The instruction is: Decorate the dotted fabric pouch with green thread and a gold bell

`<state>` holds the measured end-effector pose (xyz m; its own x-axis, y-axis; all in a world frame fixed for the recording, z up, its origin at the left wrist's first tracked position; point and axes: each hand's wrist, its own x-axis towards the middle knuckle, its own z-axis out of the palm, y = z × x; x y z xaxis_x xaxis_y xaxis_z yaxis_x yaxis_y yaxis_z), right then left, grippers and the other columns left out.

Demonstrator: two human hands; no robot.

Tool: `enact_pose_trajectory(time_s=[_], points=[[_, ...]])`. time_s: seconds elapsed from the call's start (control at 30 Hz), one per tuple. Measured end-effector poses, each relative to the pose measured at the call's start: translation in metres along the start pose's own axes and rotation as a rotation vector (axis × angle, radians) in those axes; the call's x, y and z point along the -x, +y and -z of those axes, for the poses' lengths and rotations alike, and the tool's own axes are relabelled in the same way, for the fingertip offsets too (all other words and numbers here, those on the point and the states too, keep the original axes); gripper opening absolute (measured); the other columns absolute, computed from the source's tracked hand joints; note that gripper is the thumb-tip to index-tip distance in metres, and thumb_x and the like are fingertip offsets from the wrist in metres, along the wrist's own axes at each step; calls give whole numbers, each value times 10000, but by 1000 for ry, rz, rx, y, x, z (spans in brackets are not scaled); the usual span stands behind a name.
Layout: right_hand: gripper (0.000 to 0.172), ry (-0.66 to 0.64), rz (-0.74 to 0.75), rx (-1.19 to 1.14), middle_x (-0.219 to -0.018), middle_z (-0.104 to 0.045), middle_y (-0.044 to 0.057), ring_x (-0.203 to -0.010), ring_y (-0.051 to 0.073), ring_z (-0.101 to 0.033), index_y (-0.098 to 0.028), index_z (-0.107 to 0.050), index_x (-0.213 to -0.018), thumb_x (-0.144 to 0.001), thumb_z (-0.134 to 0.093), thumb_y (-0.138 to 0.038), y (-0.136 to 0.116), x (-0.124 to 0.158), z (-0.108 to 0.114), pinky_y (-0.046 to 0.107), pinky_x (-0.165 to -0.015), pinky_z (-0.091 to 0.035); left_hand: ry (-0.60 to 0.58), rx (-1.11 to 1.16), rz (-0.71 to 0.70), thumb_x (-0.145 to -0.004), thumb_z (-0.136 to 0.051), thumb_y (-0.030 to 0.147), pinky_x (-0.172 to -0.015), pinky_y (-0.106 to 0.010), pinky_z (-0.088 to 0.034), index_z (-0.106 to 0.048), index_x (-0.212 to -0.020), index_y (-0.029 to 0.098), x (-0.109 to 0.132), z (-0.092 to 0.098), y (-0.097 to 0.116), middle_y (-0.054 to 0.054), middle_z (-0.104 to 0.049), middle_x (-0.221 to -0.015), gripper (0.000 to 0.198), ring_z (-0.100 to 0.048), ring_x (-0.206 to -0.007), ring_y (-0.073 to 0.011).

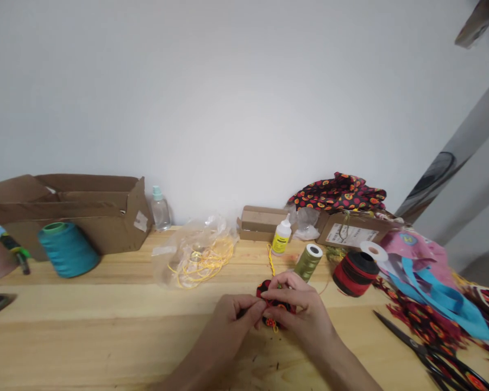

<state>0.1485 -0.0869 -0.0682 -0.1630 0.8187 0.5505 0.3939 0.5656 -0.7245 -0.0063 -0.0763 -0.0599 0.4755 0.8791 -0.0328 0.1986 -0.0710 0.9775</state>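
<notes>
Small dark red-patterned fabric piece point(270, 322)

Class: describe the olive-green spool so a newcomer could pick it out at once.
On the wooden table, find the person's right hand. Just beyond it, the spool stands between a white bottle with a yellow label and a red-and-black roll. Its olive-green thread and white end set it apart from both.

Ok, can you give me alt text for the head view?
A bare left hand and right hand hold a small, dark, red-patterned fabric piece with a yellow cord loop over a pale wooden table. Just behind stand a white plastic bottle with a yellow label and an olive-green thread spool; black-handled scissors lie to the right.
</notes>
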Motion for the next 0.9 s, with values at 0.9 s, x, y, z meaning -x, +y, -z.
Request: enact_pose_trajectory(time_s=[0.9], points=[[91, -119, -217, -288, -797, -536, 34, -653, 120, -517, -170, -635, -670, -707, -609, -249, -7, -2, 8, 228, -533, -414, -159, 119, 105, -746, -456, 424, -405, -212, -146, -550, -615, 135, 2, 4, -2, 78, -326, -460, 331, -232, -411, -60]])
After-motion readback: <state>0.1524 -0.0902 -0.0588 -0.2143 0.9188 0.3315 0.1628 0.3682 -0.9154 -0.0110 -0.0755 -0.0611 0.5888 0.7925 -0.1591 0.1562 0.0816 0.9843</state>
